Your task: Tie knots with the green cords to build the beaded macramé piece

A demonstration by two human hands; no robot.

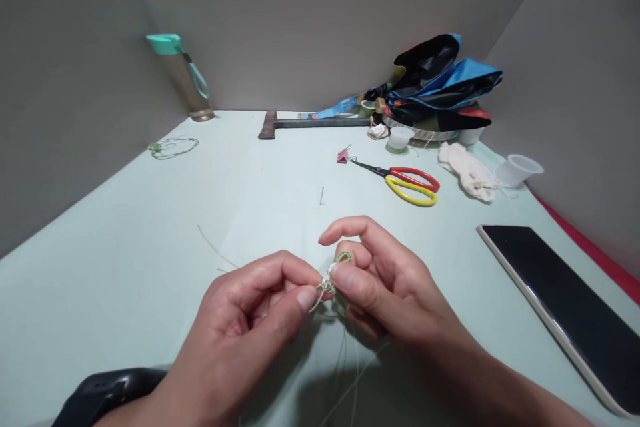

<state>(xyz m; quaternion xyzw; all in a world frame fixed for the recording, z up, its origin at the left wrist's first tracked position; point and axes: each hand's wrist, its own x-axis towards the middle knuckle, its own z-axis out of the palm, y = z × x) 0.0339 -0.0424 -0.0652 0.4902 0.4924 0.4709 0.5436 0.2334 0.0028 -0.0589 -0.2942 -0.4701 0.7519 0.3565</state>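
Pinching one knotted cord point(327, 285) are left hand point(250, 310) and right hand point(400, 290), near one phone point(560, 307).

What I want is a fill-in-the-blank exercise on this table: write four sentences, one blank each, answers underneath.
1. The left hand and right hand pinch a small knotted cord piece coloured white and ____.
2. The scissors have one yellow handle loop and one ____ one.
3. The bottle stands near the table's far ____ corner.
4. The phone lies on the person's ____ side.

Missing words: green; red; left; right.
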